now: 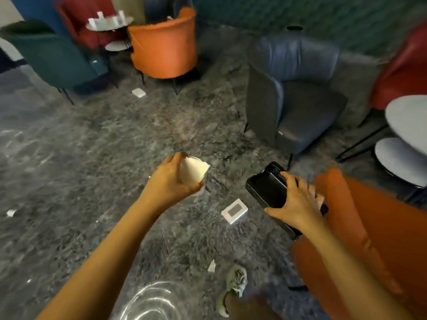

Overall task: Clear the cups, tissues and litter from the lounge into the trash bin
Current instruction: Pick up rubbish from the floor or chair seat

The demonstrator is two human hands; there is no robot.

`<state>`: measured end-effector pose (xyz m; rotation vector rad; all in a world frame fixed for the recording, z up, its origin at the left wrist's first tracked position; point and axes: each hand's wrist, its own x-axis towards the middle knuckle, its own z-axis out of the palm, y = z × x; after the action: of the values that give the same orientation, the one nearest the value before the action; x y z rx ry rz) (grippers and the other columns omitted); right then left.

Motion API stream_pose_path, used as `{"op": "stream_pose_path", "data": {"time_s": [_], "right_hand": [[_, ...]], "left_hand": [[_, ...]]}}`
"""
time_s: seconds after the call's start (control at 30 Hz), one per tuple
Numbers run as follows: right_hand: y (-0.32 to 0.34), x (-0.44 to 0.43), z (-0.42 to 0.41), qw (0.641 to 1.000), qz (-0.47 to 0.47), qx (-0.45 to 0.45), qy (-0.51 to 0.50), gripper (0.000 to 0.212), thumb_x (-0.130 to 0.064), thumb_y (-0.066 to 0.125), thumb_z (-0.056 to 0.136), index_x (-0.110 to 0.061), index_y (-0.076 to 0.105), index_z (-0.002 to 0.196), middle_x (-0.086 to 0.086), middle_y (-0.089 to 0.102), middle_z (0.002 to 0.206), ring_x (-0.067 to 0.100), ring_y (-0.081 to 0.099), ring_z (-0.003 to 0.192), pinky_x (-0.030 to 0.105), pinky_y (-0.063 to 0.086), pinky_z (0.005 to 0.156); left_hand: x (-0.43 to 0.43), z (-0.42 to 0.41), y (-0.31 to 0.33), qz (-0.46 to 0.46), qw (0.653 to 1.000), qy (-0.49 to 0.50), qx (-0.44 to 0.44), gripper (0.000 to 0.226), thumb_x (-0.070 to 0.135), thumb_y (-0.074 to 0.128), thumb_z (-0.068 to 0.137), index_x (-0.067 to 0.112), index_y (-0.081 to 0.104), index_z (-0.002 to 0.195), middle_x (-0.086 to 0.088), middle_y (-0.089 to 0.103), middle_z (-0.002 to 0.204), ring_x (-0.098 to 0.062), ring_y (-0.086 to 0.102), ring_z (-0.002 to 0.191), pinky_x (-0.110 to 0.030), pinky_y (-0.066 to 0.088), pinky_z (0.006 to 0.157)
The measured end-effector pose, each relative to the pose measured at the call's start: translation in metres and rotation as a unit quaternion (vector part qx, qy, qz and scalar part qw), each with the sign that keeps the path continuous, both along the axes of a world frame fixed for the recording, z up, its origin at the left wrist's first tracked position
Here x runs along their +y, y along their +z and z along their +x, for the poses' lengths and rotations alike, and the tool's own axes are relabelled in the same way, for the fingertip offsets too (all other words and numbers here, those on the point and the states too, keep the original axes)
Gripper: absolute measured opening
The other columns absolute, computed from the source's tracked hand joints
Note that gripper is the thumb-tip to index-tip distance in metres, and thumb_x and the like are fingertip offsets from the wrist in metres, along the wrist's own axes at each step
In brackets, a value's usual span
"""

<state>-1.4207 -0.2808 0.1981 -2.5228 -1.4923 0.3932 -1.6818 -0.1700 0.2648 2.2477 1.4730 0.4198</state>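
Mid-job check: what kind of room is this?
Probably a lounge or waiting area: an orange armchair and a teal armchair flank a far round table, a blue armchair sits near a round side table, all on grey carpet.

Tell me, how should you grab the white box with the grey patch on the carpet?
Come down from above and pinch the white box across its narrow width, on its two long edges. It lies flat on the carpet, underside out of reach.
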Motion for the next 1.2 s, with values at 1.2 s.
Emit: {"op": "stream_pose_path", "data": {"time_s": [1.2], "right_hand": [[-0.066,0.273,-0.019,0.708,0.051,-0.014,-0.704,0.102,-0.050,0.076,0.052,-0.029,0.028,0.139,0.003,0.038,0.134,0.030,0.036,0.121,0.048,0.029,0.095]], "left_hand": [[0.406,0.379,-0.087,0.008,0.662,-0.745,0.086,0.067,0.037,0.082,0.057,0.028,0.042,0.110,0.010,0.038,0.099,-0.021,0.051,0.098,-0.028,0.033,0.073]]}}
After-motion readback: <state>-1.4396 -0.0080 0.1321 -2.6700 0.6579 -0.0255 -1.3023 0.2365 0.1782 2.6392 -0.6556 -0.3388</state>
